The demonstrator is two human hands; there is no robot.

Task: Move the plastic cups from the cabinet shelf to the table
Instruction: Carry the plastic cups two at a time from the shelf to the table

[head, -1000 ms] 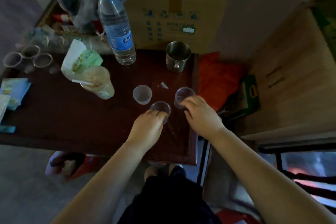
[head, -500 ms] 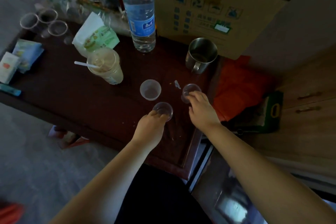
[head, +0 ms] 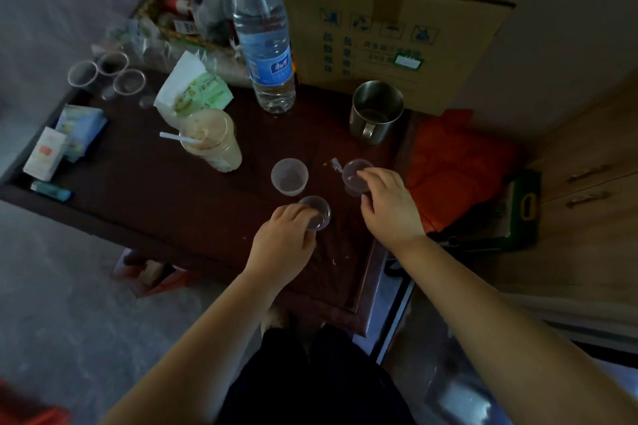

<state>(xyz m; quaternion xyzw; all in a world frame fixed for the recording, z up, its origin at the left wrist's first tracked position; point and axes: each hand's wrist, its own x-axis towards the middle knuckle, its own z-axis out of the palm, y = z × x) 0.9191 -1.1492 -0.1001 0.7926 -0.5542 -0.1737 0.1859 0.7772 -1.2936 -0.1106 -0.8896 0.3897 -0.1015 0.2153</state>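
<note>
Both hands are staying on their cups, just like half a second ago, and the cups are sitting in the same spots on the table (head: 145, 203); only the camera view is shifting a little. The left hand (head: 283, 241) is curling its fingers around a clear cup (head: 319, 214) that is resting on the dark wood. The right hand (head: 386, 207) is closing its fingertips on the rim and side of a second clear cup (head: 354, 176), also standing on the table. This cup is sitting at about 1 o'clock from the left hand's cup, near it but not touching.

A cloudy white cup (head: 289, 177) is standing free at about 11 o'clock from the left hand's cup, with no hand on it. Three more clear cups (head: 107, 74) are standing close together far off at 10 o'clock, at the table's far left corner.

A metal mug (head: 376, 112) is standing at 12 o'clock from the right hand. A tall water bottle (head: 264, 41) is standing upright at 11 o'clock from the mug. A drink cup with a straw (head: 212, 138) is leaning near the middle of the table. A cardboard box (head: 397, 21) is sitting behind the mug and the bottle.
</note>
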